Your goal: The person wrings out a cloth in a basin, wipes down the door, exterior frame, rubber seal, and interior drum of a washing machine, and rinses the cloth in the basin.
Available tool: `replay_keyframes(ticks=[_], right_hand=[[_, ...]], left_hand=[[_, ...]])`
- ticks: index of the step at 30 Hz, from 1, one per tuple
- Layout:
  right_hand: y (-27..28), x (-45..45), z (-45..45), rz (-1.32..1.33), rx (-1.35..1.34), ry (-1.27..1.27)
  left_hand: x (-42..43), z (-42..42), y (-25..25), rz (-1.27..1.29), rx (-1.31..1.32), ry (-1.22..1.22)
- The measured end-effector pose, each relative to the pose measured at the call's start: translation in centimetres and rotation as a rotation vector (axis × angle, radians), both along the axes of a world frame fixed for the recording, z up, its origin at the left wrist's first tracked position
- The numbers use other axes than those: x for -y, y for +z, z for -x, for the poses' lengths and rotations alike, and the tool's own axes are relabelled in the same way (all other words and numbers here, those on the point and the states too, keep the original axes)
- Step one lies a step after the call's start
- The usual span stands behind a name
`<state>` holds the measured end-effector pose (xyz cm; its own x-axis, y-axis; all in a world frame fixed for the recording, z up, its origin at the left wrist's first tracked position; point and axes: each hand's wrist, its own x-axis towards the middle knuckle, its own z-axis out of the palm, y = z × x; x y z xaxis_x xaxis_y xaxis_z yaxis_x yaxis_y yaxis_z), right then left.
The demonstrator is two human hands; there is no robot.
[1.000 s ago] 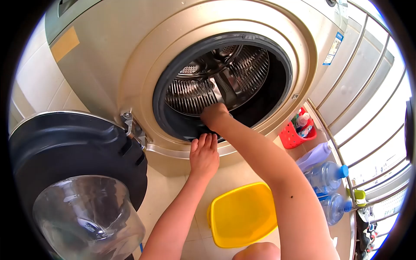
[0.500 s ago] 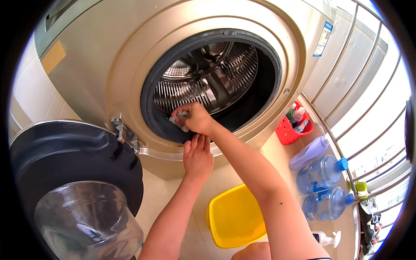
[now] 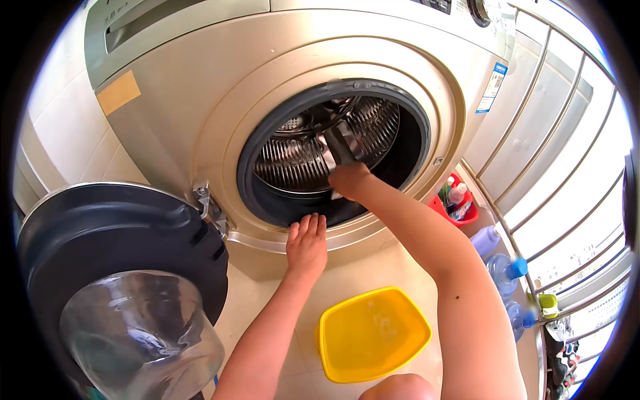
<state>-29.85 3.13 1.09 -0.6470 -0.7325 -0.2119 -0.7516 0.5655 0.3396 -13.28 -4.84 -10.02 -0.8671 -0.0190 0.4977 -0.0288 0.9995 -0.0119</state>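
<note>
A front-loading washing machine [image 3: 160, 140] stands with its round door [image 3: 127, 247] swung out to the left. My left hand [image 3: 307, 248] lies with extended fingers on the lower edge of the dark rubber seal [image 3: 250, 183]. Inside the opening, near the lower front of the ribbed metal drum [image 3: 290, 160], my right hand [image 3: 349, 181] is closed round a pale cloth, of which only a small bit [image 3: 335, 195] shows below the fingers. The rest of the cloth is hidden by the hand.
A yellow basin [image 3: 375, 337] sits on the floor below the machine. Along the right stand a red basket [image 3: 472, 215] with bottles, a purple bottle [image 3: 485, 240] and clear bottles with blue caps [image 3: 501, 272], beside a metal railing [image 3: 531, 93].
My right hand has moved right along the seal from its lower left part, and the cloth is now mostly hidden. My left hand stays at the lower edge. The view has shifted.
</note>
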Motion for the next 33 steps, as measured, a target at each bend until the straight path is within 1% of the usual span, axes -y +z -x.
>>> replay_keyframes(ticks=[1, 2, 3, 4, 6, 7, 8, 9, 10, 11, 13, 14, 16, 17, 19, 20, 21, 23, 24, 25, 27, 28, 29, 31, 32, 33], right_hand=[[2.2, -0.2, -0.2, -0.035, -0.047, -0.031], [3.2, -0.6, 0.4, -0.041, -0.046, -0.029], [3.8, -1.1, 1.1, -0.050, -0.069, -0.095], [4.0, -1.9, 1.8, -0.056, -0.097, -0.161], [3.7, -4.2, 2.5, -0.065, -0.111, -0.120], [3.5, -5.4, 2.6, -0.074, -0.122, -0.078], [2.8, -6.5, 2.3, -0.080, -0.123, -0.080], [1.9, -7.5, 1.4, 0.097, -0.234, 0.019], [1.4, -8.1, 1.0, 0.278, -0.344, 0.118], [1.2, -8.2, 1.1, 0.280, -0.343, 0.115], [1.2, -8.0, 0.6, 0.225, -0.242, 0.084], [1.5, -7.9, 0.6, 0.229, -0.242, 0.082], [3.2, -7.2, -0.2, 0.412, -0.081, -0.084], [3.1, -7.2, -0.1, 0.412, -0.077, -0.081], [2.9, -7.0, 0.3, 0.348, -0.452, 0.176], [2.4, -6.4, 0.4, 0.207, -0.515, 0.170], [2.2, -5.8, -0.1, 0.210, -0.515, 0.169], [1.6, -4.3, -1.3, -0.015, -0.456, 0.078], [1.4, -3.2, -1.3, -0.094, -0.308, 0.033], [0.4, -2.3, -1.0, -0.089, -0.306, 0.034], [-1.2, -0.7, -0.9, -0.013, -0.345, -0.052], [-0.8, -0.2, -0.5, -0.096, -0.240, -0.024], [-0.9, 0.4, -0.7, -0.096, -0.236, -0.021], [-0.5, 1.8, -1.1, -0.114, -0.152, -0.122], [-0.2, 2.7, -1.4, -0.111, -0.066, -0.142], [-0.6, 3.6, -1.6, -0.109, -0.066, -0.142]], left_hand=[[-0.1, 0.4, 0.1, -0.007, -0.007, 0.000], [0.0, 0.7, 0.5, -0.006, -0.009, 0.005], [0.1, 1.0, 0.8, -0.007, -0.007, 0.007], [0.0, 1.2, 2.3, -0.010, -0.005, 0.005], [-0.5, 2.1, 5.3, -0.130, 0.317, 0.057], [-0.3, 2.9, 5.1, -0.135, 0.315, 0.052], [0.1, 3.8, 4.2, -0.085, 0.207, 0.062], [0.3, 4.4, 3.9, -0.033, 0.099, 0.074], [0.5, 4.9, 3.5, -0.056, 0.169, 0.078], [0.5, 5.3, 3.1, -0.054, 0.171, 0.076], [0.5, 5.7, 3.5, -0.046, 0.188, 0.102], [0.6, 6.0, 3.9, -0.042, 0.187, 0.101], [0.6, 6.2, 5.1, -0.135, 0.361, 0.124], [0.6, 6.2, 4.7, -0.135, 0.364, 0.127], [0.3, 6.1, 4.2, -0.115, 0.241, 0.146], [0.2, 6.1, 4.0, -0.112, 0.239, 0.147], [-0.1, 6.0, 3.9, -0.112, 0.215, 0.142], [-0.3, 5.5, 3.0, -0.107, 0.193, 0.144], [-0.2, 5.3, 2.1, -0.056, 0.100, 0.105], [-0.3, 5.0, 1.9, -0.007, 0.010, 0.066], [-0.4, 4.2, 2.0, -0.028, -0.001, 0.042], [-0.5, 3.9, 2.3, -0.048, 0.029, 0.029], [-0.6, 3.7, 2.4, -0.069, 0.058, 0.018], [-0.9, 3.6, 2.2, -0.070, 0.047, 0.029], [-1.1, 3.5, 2.1, -0.072, 0.035, 0.036], [-1.3, 3.2, 2.1, -0.070, 0.035, 0.037]])
